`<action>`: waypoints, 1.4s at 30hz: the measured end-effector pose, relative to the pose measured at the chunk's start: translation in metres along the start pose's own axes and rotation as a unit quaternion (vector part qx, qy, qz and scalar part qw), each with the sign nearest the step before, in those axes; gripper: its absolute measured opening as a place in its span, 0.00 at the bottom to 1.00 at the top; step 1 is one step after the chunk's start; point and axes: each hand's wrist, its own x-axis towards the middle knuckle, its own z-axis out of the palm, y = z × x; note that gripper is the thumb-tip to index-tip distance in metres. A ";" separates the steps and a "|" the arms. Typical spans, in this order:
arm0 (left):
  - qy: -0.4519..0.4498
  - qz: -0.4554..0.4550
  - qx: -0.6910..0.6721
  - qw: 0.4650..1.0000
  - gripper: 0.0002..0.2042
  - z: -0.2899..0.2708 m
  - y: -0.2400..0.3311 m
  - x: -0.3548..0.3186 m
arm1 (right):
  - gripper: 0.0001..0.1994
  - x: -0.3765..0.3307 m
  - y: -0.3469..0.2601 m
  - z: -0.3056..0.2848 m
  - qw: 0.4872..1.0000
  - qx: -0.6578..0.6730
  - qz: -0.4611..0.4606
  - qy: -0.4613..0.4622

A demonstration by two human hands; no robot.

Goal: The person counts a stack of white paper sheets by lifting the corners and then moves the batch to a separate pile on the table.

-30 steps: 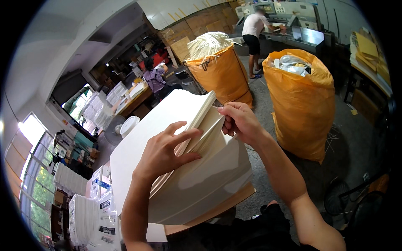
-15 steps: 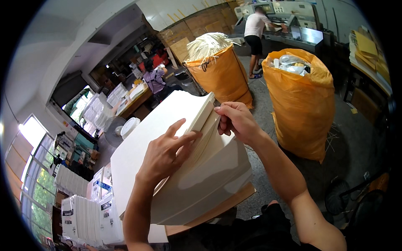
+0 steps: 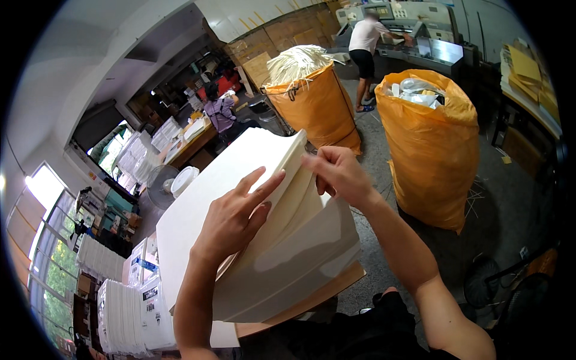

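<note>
A tall stack of large white paper sheets [image 3: 195,210] stands in front of me, its near edges fanned and bent upward. My left hand [image 3: 230,217] rests near the edge of the raised sheets, its fingers stretched out and apart. At the far right corner, my right hand [image 3: 343,175] has its fingers curled in a pinch on the sheets' edge, slightly smeared by motion. How many sheets it pinches is hidden. Under the pile, a brown board [image 3: 336,290] shows along the near side.
Two big orange sacks stand beyond the stack, one with paper strips [image 3: 300,65], the other sack [image 3: 429,156] with plastic scraps. A person [image 3: 365,45] works at a machine [image 3: 414,45]; another person [image 3: 221,114] sits by a table. Wrapped paper bundles [image 3: 123,318] and a fan [image 3: 161,187] are left.
My left index finger has straightened along the sheets' edge. My right hand has shifted slightly left, and the fanned sheets beneath it have spread differently.
</note>
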 end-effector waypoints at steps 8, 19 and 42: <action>-0.016 0.008 0.035 0.999 0.26 -0.001 0.008 -0.002 | 0.15 0.004 -0.005 -0.001 0.982 0.166 0.096 0.001; -0.012 0.012 0.016 1.000 0.25 -0.003 0.000 0.000 | 0.18 -0.001 0.000 -0.010 0.991 0.119 0.059 -0.022; -0.022 -0.003 0.004 1.000 0.29 -0.005 0.004 0.000 | 0.15 -0.037 0.012 -0.005 0.896 -0.252 -0.214 0.295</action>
